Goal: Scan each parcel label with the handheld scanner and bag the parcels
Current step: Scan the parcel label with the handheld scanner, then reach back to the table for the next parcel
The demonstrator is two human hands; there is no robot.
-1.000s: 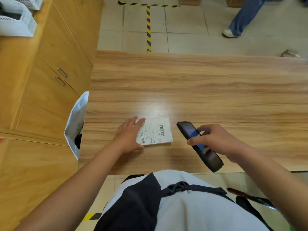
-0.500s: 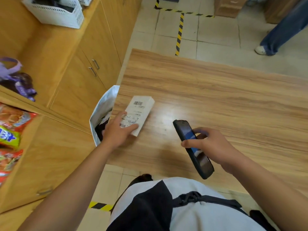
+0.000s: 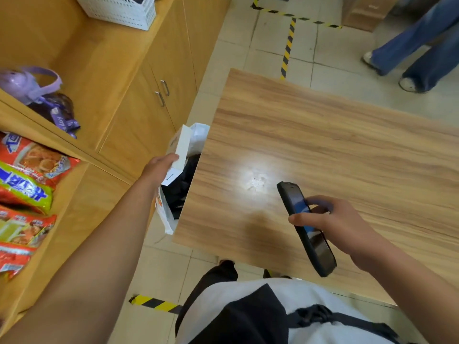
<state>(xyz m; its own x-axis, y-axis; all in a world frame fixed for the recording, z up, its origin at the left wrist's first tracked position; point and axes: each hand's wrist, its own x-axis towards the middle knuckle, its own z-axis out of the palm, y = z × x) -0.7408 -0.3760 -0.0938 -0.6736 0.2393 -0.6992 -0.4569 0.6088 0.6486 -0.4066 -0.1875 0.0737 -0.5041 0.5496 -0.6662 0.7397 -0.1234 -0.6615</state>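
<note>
My desk (image 3: 323,150): glossy wood-grain. Box (image 3: 179,147): smooth matt white card. Bag (image 3: 198,135): thin white plastic. Scanner (image 3: 306,228): shiny black.

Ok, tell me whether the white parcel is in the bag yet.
Partly in: the left hand holds the white parcel on edge in the white bag mouth.

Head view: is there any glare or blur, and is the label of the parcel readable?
Head view: a bright glare patch sits on the table; straight edges bow from the wide-angle lens; the parcel in the left hand is turned edge-on over the bag, its label unreadable; the scanner looks sharp.
</note>
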